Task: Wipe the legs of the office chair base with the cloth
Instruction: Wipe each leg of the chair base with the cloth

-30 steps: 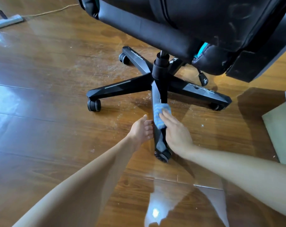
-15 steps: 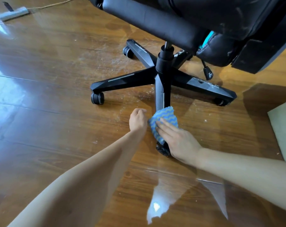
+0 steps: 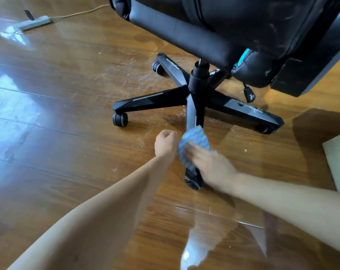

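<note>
The black office chair base (image 3: 198, 82) stands on a wooden floor, its legs ending in casters. One leg (image 3: 192, 117) points toward me. A blue wavy-patterned cloth (image 3: 194, 137) lies over that leg's outer half. My right hand (image 3: 214, 168) presses the cloth onto the leg with fingers stretched out, just above the end caster (image 3: 192, 183). My left hand (image 3: 165, 145) is curled into a fist close against the cloth's left edge, and I see nothing in it. The other legs reach left (image 3: 149, 101), back left (image 3: 171, 67) and right (image 3: 247, 112).
The black chair seat (image 3: 184, 36) overhangs the base from above. Dust and crumbs (image 3: 165, 117) speckle the floor around the base. A grey power strip (image 3: 34, 22) with a cord (image 3: 77, 13) lies far left. A pale flat board (image 3: 338, 162) sits at the right edge.
My right hand has slid the cloth down the near leg toward its caster. My left hand has left the leg and curled into a fist beside the cloth.
</note>
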